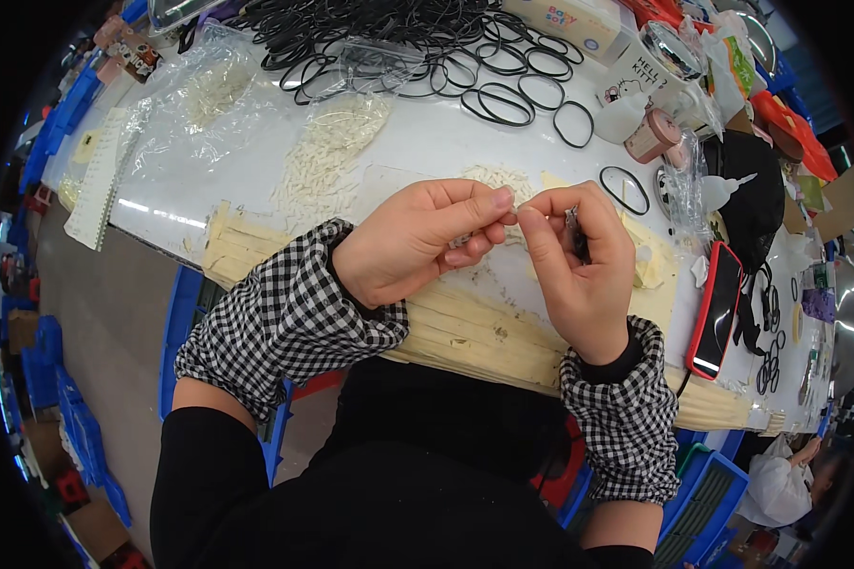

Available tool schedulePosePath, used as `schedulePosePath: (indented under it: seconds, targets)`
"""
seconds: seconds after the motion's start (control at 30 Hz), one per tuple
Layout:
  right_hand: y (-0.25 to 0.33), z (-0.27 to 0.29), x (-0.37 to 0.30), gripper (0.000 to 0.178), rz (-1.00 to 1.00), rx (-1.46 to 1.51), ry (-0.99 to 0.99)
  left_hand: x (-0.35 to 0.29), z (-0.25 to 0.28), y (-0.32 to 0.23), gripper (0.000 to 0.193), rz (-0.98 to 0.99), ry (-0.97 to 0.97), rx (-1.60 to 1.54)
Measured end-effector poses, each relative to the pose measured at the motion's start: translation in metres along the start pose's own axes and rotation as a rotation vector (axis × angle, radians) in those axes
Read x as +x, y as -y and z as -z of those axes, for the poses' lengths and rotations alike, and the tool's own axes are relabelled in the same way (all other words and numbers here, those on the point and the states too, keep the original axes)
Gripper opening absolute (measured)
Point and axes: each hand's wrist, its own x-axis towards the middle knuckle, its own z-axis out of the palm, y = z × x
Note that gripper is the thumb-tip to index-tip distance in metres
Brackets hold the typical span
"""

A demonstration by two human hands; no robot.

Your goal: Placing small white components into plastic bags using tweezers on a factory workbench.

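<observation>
My left hand (422,237) and my right hand (588,270) meet above the table's near edge. The left thumb and forefinger are pinched together; whatever they hold is too small to make out. Close beside them, the right thumb and forefinger pinch at the same spot. A small dark metallic tool (575,233) is tucked between the right hand's curled fingers, mostly hidden. Just beyond the hands lies a small heap of tiny white pieces (496,176). A larger spread of white pieces (318,163) spills from a clear plastic bag (365,81) to the left.
Black rubber rings (389,38) are piled at the back, and a single ring (624,191) lies right. A red-edged phone (716,308), pink jar (653,136) and white cup (636,76) stand or lie rightward. Yellowish tape (484,332) covers the front edge. A ruler (107,180) lies far left.
</observation>
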Motion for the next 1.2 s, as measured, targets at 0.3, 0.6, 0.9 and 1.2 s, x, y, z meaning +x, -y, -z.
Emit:
schedulePosePath:
  seconds: [0.3,0.6,0.9,1.2]
  targets:
    - [-0.003,-0.002,-0.002,0.009,-0.027,0.019,0.01,0.0,-0.001,-0.001,0.023,-0.03,-0.066,0.042]
    - [0.0,0.001,-0.002,0.015,0.193,-0.214,0.013,0.001,0.002,0.002,0.024,0.01,-0.057,0.053]
    - [0.005,0.001,-0.001,0.017,0.099,-0.215,-0.018,0.001,0.001,0.001,0.023,-0.106,-0.057,0.055]
    - [0.002,0.003,-0.002,0.029,0.088,-0.438,0.086,-0.002,0.0,0.001,0.022,-0.126,-0.033,0.093]
